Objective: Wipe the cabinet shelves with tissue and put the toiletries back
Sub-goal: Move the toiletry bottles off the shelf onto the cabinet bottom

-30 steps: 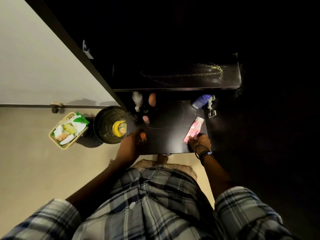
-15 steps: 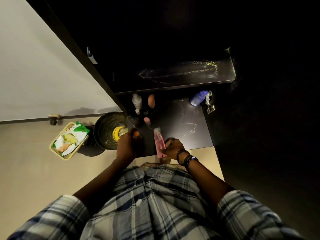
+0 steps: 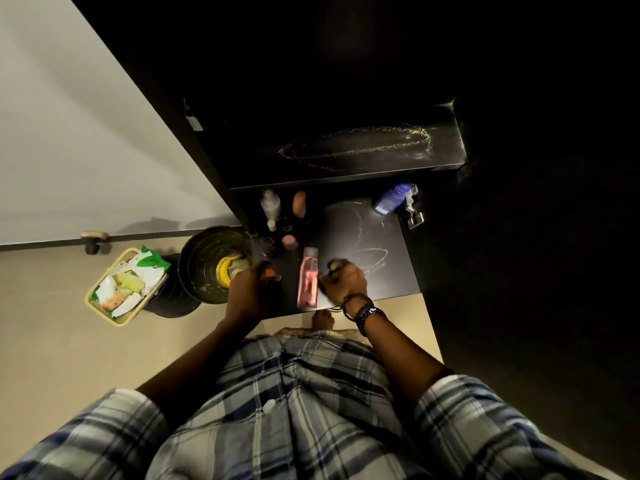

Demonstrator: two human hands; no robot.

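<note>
The fingers (image 3: 330,271) of the right hand (image 3: 343,284) are curled, their knuckles against the right edge of the pink tube (image 3: 307,279). Whether they actually grip the tube I cannot tell, as the hand's own back hides the fingertips. A small pale-yellow patch shows at the fingers, too blurred to name. Dark beaded bracelets (image 3: 363,311) circle that wrist.

The left hand (image 3: 251,291) is clenched round a small orange-tipped item (image 3: 269,272), most of which is hidden in the fist. This hand is over the left front corner of the lower shelf (image 3: 388,271).

The pink tube is on the lower shelf near the front edge, between the two hands, with its clear cap pointing to the back of the cabinet. Faint streaks mark the shelf to the right of it.

At the back left of the same shelf are a white bottle (image 3: 270,206), an orange-brown egg-shaped thing (image 3: 299,204) and a pink round cap (image 3: 289,241). A blue bottle (image 3: 389,199) lies tilted at the back right, just beside a metal hinge (image 3: 414,211).

The upper shelf (image 3: 346,168) bears a long loop of dusty streaks.

On the floor to the left is a dark bucket (image 3: 202,271) with something yellow inside. Beside it is a yellow basket (image 3: 104,308) of packets.
</note>
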